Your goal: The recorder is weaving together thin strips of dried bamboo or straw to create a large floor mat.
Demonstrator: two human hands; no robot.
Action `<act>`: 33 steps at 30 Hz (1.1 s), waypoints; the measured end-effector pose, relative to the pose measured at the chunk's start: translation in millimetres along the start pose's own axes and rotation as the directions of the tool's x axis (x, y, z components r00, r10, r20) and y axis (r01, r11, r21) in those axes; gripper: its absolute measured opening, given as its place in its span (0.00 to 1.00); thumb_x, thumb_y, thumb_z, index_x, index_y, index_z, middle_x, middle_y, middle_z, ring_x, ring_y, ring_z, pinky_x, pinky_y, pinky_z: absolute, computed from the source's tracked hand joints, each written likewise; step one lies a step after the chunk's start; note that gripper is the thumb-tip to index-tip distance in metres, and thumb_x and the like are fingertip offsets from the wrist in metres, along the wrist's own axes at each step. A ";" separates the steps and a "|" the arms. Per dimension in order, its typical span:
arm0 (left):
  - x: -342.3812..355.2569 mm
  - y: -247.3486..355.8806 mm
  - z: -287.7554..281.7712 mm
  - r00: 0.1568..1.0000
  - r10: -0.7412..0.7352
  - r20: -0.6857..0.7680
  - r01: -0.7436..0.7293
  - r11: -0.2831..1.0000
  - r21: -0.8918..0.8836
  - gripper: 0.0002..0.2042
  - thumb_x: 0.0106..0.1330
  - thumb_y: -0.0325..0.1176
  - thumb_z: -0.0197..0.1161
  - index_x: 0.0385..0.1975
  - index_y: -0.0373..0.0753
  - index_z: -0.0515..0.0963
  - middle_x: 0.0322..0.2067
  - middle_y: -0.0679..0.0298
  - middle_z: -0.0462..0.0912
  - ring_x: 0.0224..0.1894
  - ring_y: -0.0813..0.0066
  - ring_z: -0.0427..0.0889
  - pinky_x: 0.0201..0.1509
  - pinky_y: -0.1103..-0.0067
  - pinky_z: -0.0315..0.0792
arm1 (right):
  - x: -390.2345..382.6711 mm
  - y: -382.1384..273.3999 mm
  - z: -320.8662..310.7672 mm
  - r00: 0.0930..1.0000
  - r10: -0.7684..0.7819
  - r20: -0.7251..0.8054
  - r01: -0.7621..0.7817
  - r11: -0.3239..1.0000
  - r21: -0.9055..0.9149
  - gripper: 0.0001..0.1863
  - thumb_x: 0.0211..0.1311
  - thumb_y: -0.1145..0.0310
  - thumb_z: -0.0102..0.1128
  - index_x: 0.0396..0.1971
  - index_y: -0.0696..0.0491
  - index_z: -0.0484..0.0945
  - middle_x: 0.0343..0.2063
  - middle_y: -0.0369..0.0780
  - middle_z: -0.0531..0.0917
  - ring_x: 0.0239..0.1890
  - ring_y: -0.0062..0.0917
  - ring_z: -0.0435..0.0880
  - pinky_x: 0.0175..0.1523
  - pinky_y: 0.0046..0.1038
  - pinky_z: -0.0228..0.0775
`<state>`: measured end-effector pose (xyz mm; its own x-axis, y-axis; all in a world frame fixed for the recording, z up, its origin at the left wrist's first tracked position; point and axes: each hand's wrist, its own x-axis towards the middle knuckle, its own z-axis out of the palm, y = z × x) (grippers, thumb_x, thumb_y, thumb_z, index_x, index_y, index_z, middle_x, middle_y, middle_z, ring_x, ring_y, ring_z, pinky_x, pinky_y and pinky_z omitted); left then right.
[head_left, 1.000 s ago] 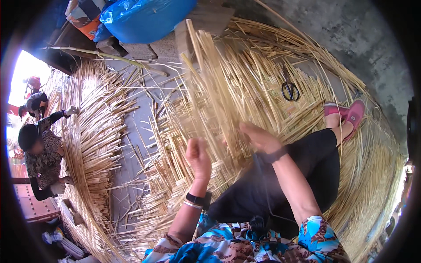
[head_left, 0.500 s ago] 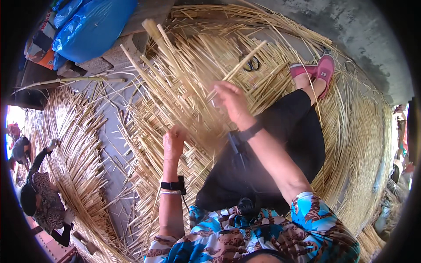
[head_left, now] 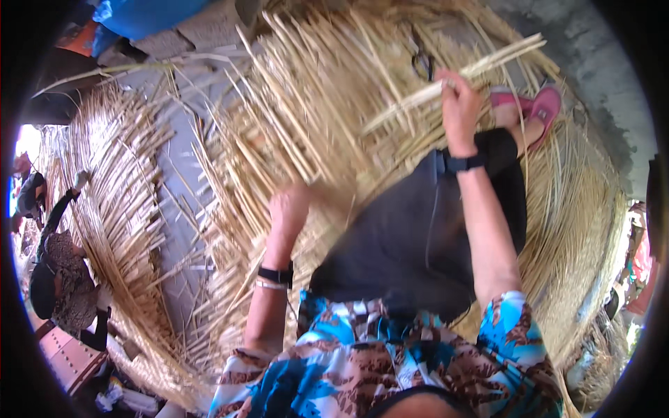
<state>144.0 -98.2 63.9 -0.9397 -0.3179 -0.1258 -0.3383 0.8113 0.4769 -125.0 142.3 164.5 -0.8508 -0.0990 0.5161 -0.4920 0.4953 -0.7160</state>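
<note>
A woven reed mat (head_left: 244,188) of pale flat strips spreads before me, with many loose ends sticking out. My right hand (head_left: 461,115) is closed on a few long reed strips (head_left: 498,59), which slant over the mat from its middle toward the far right. My left hand (head_left: 288,207) is curled low over the mat's near part, somewhat blurred; what its fingers hold, if anything, does not show. Black loops like scissors handles (head_left: 421,65) lie just beyond my right hand.
Blue plastic bags (head_left: 143,15) and blocks (head_left: 212,28) stand at the far left. A co-worker (head_left: 66,282) reaches over another reed mat (head_left: 115,188) on the left. My pink shoes (head_left: 546,106) rest at the right, near a grey wall (head_left: 613,83).
My right hand has swung right and away from me, with the strips in it. My left hand has shifted slightly right. The view has tilted, so the bags sit higher.
</note>
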 end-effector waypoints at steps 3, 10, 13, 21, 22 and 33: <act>6.1 1.0 3.0 0.997 0.003 0.071 -0.002 1.000 -0.015 0.09 0.56 0.37 0.65 0.28 0.38 0.78 0.26 0.53 0.80 0.33 0.54 0.81 0.38 0.64 0.74 | 5.1 2.6 -2.0 0.967 0.236 0.101 -0.229 0.971 -0.075 0.12 0.58 0.80 0.52 0.35 0.54 0.84 0.29 0.39 0.86 0.24 0.22 0.82 0.31 0.25 0.71; 4.8 -4.2 -15.5 0.996 -0.061 0.069 0.081 0.940 -0.331 0.12 0.61 0.39 0.64 0.29 0.34 0.76 0.19 0.55 0.78 0.22 0.64 0.78 0.30 0.70 0.70 | 4.4 39.7 -16.7 0.959 0.193 0.209 -0.156 0.971 -0.180 0.09 0.57 0.77 0.55 0.33 0.52 0.84 0.27 0.39 0.86 0.25 0.26 0.83 0.33 0.27 0.72; 6.0 -1.5 -22.2 0.991 -0.094 0.094 0.122 0.924 -0.362 0.10 0.59 0.36 0.63 0.28 0.35 0.76 0.20 0.53 0.79 0.24 0.59 0.80 0.31 0.68 0.72 | -2.3 60.4 -9.1 0.958 0.184 0.220 -0.166 0.981 -0.100 0.08 0.58 0.76 0.56 0.33 0.52 0.84 0.27 0.38 0.86 0.28 0.25 0.83 0.36 0.27 0.73; 26.0 9.3 -16.8 0.993 -0.054 0.103 0.046 0.996 0.083 0.09 0.55 0.37 0.61 0.24 0.38 0.75 0.22 0.52 0.79 0.27 0.52 0.79 0.33 0.62 0.69 | 0.1 92.7 3.5 0.676 0.610 0.413 -0.736 0.582 0.345 0.12 0.53 0.79 0.52 0.33 0.55 0.84 0.28 0.34 0.85 0.18 0.14 0.75 0.25 0.16 0.70; 27.9 10.8 -19.5 0.990 -0.068 0.124 0.057 0.994 0.095 0.09 0.55 0.37 0.63 0.24 0.38 0.75 0.22 0.53 0.79 0.28 0.52 0.78 0.34 0.62 0.68 | 2.0 94.7 2.6 0.604 0.677 0.421 -0.797 0.494 0.348 0.12 0.55 0.79 0.52 0.35 0.55 0.83 0.29 0.35 0.85 0.19 0.15 0.75 0.25 0.17 0.70; 32.9 13.2 -37.3 0.952 -0.184 0.243 0.181 0.983 0.035 0.13 0.53 0.38 0.67 0.23 0.35 0.74 0.20 0.54 0.79 0.27 0.51 0.79 0.33 0.63 0.69 | -3.1 122.1 18.8 0.495 0.621 0.607 -0.855 0.225 0.467 0.15 0.64 0.74 0.46 0.46 0.52 0.79 0.36 0.40 0.85 0.29 0.22 0.80 0.32 0.23 0.70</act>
<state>110.5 -116.3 98.5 -0.8448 -0.3325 -0.4193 -0.5042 0.7569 0.4157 -185.9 186.9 66.6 -0.8392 -0.2652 -0.4748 0.5304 -0.2066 -0.8222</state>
